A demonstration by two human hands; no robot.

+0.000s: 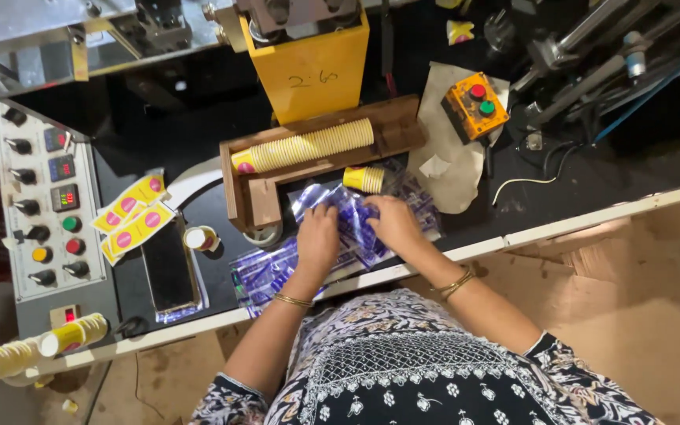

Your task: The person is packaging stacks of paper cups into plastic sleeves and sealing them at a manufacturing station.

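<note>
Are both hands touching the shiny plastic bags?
Touching. The head view shows the left hand and right hand pressed flat on the plastic bags, no gap.

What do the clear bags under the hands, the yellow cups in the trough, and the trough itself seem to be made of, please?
The clear blue-printed bags look like thin glossy plastic film: they crinkle and glint. The long stack of yellow ribbed cups seems to be matte paper, though that is uncertain. The brown trough appears to be unfinished wood, with flat board edges. Both the left hand and the right hand rest on the bags.
</note>
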